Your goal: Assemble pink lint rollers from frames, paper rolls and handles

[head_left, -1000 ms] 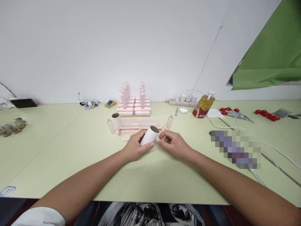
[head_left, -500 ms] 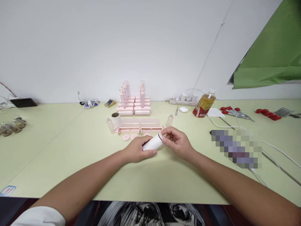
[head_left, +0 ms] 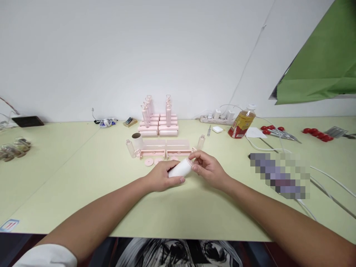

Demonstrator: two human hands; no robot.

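Note:
A white sticky-paper roll [head_left: 180, 168] lies tilted in my left hand [head_left: 162, 177], whose fingers wrap around its lower left end. At the upper right end of the roll sits a pink round end cap [head_left: 190, 162]. The fingers of my right hand [head_left: 209, 170] pinch at this cap, which fits close against the roll. Behind the hands lie pink open holders [head_left: 152, 153] and loose pink discs [head_left: 149, 162]. Clear small bottles [head_left: 130, 148] stand at either side, and a bare-cored upright roll [head_left: 137, 141] is at the left.
Pink boxes with upright clear handles [head_left: 158, 129] stand in rows near the wall. To the right are a power strip [head_left: 214, 120], a drink bottle [head_left: 241, 123], red-handled tools [head_left: 278, 131] and white cables [head_left: 294, 167]. A blurred object [head_left: 278, 176] lies beside my right forearm.
The dark gap between the pink end cap and the white roll has closed, as the cap moved into the roll's end. Both hands stay almost in place.

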